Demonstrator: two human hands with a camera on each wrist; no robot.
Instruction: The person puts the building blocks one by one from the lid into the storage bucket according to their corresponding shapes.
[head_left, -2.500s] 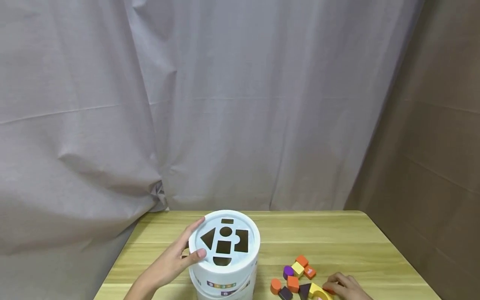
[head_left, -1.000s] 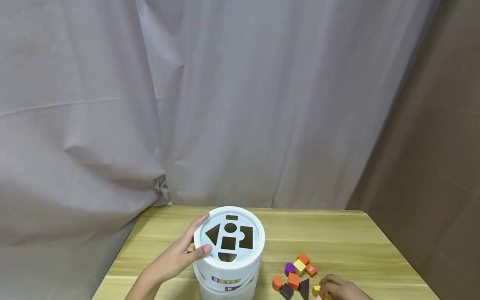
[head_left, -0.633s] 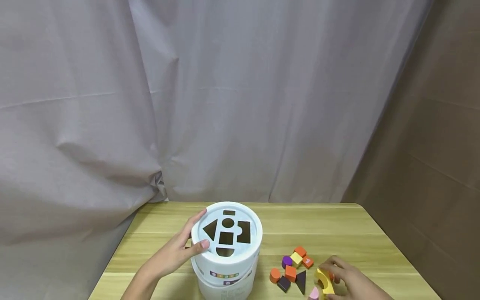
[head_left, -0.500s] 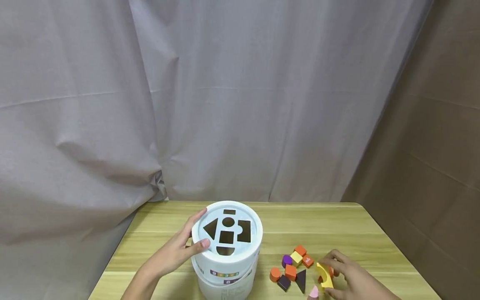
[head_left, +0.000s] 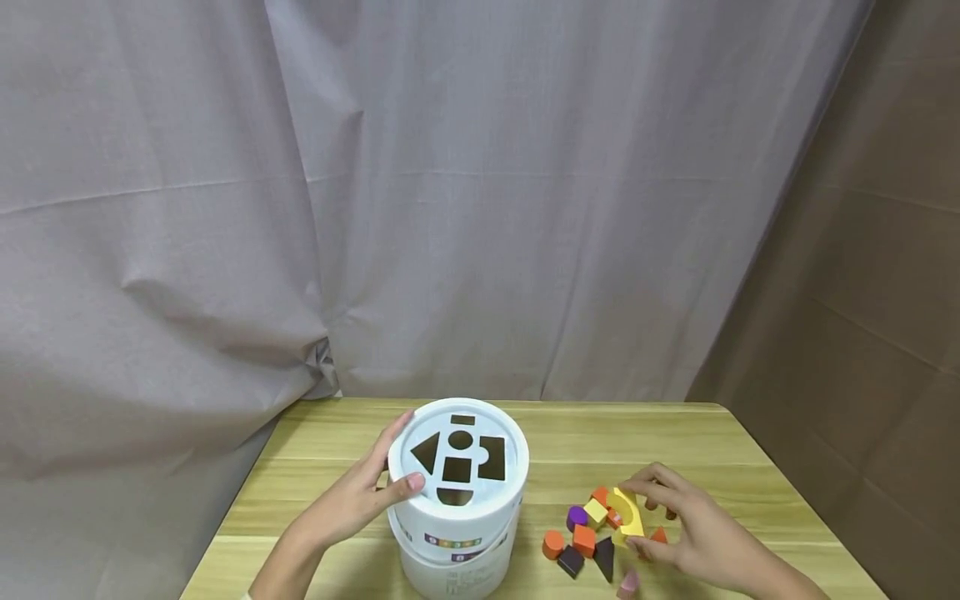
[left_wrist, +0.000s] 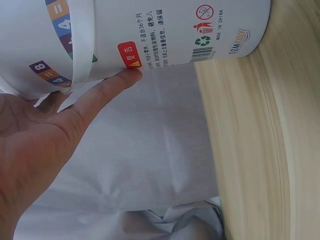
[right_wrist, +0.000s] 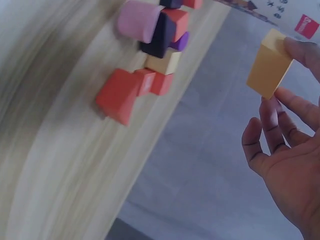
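Note:
A white bucket stands on the table, its lid cut with several shaped holes. My left hand rests on the bucket's left side, thumb on the lid's rim and fingers spread along the wall. In the left wrist view a straight finger touches the bucket beside a red warning label. My right hand pinches a yellow arch block between thumb and fingers. The right wrist view shows the arch block raised off the table, its other fingers bent loosely below.
Blocks lie right of the bucket: an orange cylinder, orange cube, purple cylinder, pale yellow block, black triangle, dark block, pink block and orange wedge. A grey curtain hangs behind the table.
My right hand has taken hold of the yellow arch block and moved it up, away from me and slightly left, uncovering the orange wedge. My left hand stays on the bucket.

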